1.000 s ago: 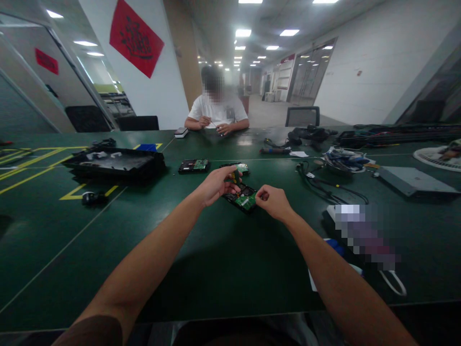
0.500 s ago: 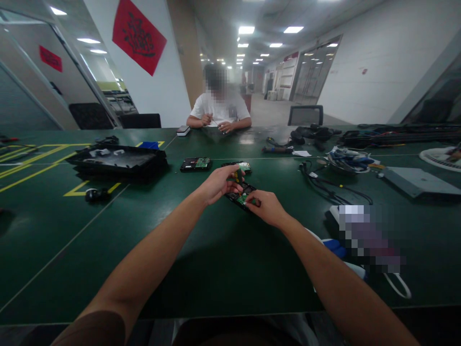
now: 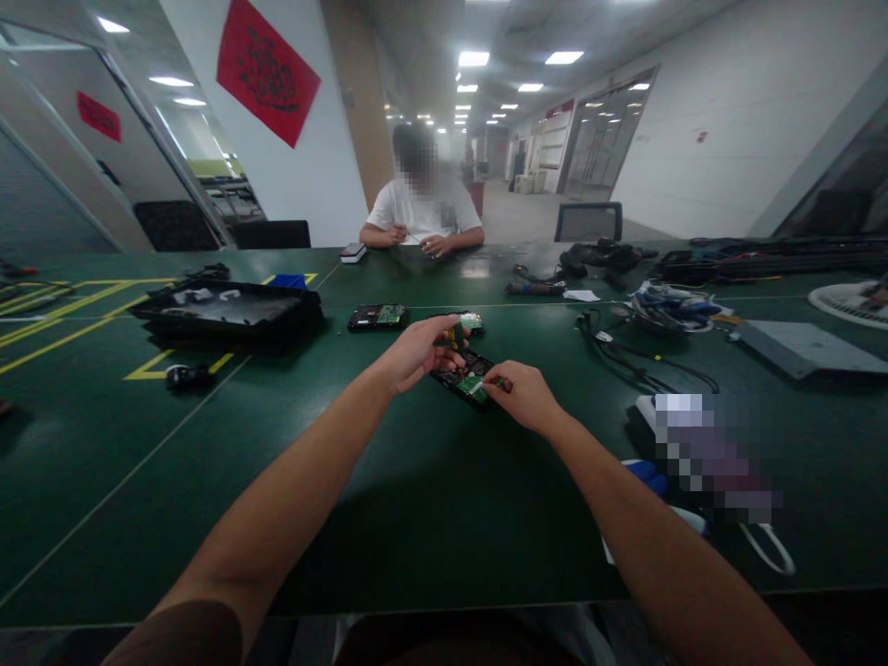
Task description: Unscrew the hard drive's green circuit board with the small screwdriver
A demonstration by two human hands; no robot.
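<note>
A hard drive with a green circuit board (image 3: 463, 377) lies face up on the green table (image 3: 416, 499) in front of me. My left hand (image 3: 416, 353) is closed round a screwdriver with a yellow and black handle (image 3: 454, 337), held upright over the drive's far end. My right hand (image 3: 525, 396) rests on the drive's right edge, its fingers pinched together at the board; what they pinch is too small to make out.
Two more drives (image 3: 376, 317) (image 3: 470, 321) lie just beyond. A black tray (image 3: 228, 310) sits at the left, cables (image 3: 624, 356) and a grey box (image 3: 805, 347) at the right. A person in a white shirt (image 3: 423, 215) works at the far side.
My right hand has dropped from above the drive onto its right edge and now pinches at the board. The left hand has kept the screwdriver over the drive.
</note>
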